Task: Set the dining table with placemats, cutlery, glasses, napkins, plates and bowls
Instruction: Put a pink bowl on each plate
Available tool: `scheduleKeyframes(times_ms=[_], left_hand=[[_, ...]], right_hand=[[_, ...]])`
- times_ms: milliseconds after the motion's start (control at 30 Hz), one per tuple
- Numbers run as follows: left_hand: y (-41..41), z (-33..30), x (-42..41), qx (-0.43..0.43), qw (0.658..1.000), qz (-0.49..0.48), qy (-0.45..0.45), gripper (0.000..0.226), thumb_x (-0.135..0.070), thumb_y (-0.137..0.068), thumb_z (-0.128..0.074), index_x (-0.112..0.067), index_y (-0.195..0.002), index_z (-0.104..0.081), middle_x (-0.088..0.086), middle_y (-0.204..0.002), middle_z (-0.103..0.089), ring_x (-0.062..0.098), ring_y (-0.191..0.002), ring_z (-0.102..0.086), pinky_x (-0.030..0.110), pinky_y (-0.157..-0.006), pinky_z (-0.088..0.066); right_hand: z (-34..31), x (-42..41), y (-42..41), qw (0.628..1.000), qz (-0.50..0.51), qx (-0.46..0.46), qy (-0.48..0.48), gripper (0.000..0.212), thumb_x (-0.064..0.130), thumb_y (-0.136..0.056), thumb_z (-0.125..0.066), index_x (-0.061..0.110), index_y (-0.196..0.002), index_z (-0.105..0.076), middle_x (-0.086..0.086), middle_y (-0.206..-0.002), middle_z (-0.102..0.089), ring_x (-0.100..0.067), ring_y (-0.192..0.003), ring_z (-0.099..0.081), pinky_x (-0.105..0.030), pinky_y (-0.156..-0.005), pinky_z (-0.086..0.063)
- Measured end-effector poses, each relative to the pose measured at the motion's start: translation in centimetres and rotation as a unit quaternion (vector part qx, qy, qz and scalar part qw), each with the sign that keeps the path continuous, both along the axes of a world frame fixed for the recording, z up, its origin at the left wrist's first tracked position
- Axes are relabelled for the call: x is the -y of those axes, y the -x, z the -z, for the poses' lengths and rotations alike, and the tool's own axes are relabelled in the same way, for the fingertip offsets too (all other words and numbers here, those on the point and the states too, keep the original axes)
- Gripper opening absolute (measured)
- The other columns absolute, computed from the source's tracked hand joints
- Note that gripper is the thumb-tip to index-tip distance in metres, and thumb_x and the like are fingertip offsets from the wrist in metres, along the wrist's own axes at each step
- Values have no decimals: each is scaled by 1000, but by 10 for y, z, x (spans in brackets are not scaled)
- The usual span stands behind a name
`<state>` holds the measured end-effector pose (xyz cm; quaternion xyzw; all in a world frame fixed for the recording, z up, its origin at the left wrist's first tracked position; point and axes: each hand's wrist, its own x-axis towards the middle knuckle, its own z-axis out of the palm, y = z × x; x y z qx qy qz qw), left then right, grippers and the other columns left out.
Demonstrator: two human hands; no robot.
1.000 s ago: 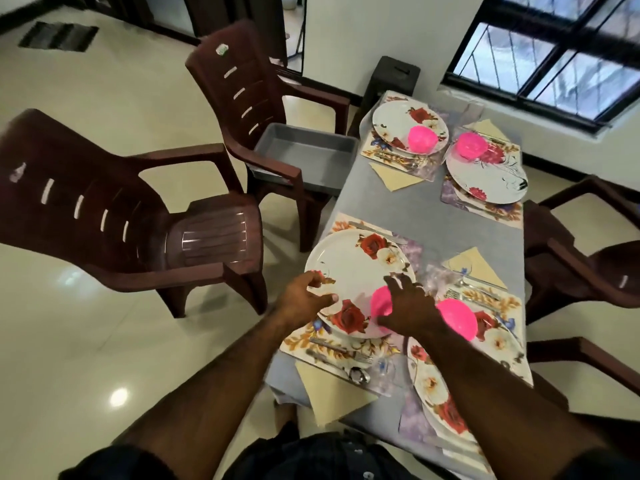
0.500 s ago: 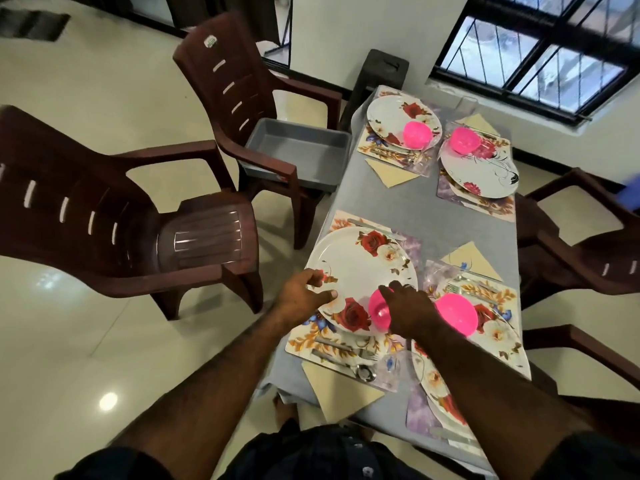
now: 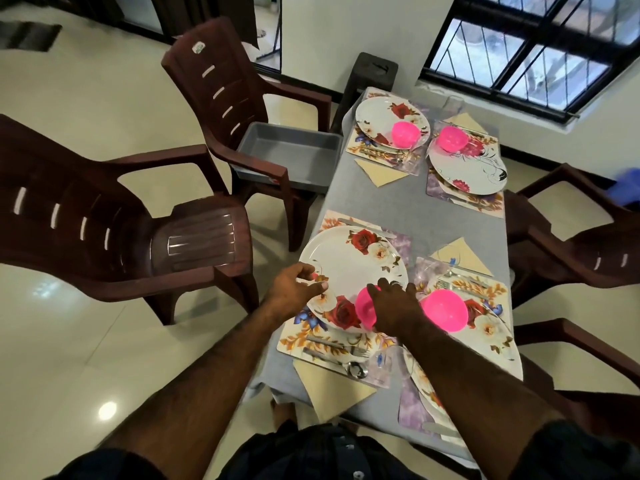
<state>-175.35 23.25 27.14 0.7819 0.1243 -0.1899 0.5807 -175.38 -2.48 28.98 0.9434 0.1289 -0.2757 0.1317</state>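
Where the grey counter (image 3: 436, 216) runs from lower centre to upper right, four place settings stand: four floral plates, four pink bowls, four placemats. Near-left plate (image 3: 349, 268): left hand (image 3: 294, 292) pinches its left rim, fingers curled on the edge. Pink bowl (image 3: 363, 308) on that plate's lower right: right hand (image 3: 394, 308) grips it, fingers curled over it. Second near bowl (image 3: 445, 310) at right. Folded napkins visible: four. Brown chairs: four, the upper-left one holding one grey tub (image 3: 287, 155).
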Motion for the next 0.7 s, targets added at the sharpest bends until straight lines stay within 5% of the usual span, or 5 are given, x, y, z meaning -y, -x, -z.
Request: scheduleKeyframes(times_ms=[200,300,433,533,700], left_hand=[[26,-9,-4,-7,999,-16,-26,40,-39,-85,-86,-25,-118,-68,-7,-118,-72,15,-105,-73,42,-89,-64],[54,-17,-14,10,997,-59,-56,54,-51,-71,-91,-28,-114,-69,-4,-111,-73,22,-104,-72,45,-91,-62],[97,-23,-34,5,989,-102,-103,44,-32,-83,-89,-20,-119,-68,-3,-108,-70,16,-93,-69,26,-70,-58],[124,-25,-60,7,983,-131,-127,55,-54,-70,-90,-30,-115,-70,-6,-109,-71,21,-99,-71,42,-80,-63],[158,-38,-109,29,974,-169,-150,51,-39,-79,-91,-30,-123,-67,-4,-120,-69,13,-98,-70,30,-80,-57]], right_hand=[[-6,-2,2,1000,8,9,-10,98,56,-73,-80,24,-154,-33,-12,-151,-39,-38,-133,-49,-62,-113,-29],[-19,-15,3,994,21,62,-84,95,57,-75,-78,26,-152,-33,-13,-153,-34,-41,-134,-46,-64,-114,-29],[-34,-53,17,987,-34,85,-135,93,65,-83,-68,23,-156,-31,-17,-159,-31,-44,-140,-41,-68,-115,-22],[-47,-93,38,984,-92,82,-129,92,62,-85,-68,22,-159,-31,-18,-164,-26,-43,-145,-35,-66,-117,-19],[-48,-156,67,971,-155,105,-146,66,54,-66,-82,24,-122,-63,-14,-131,-55,-38,-118,-59,-62,-107,-31]])
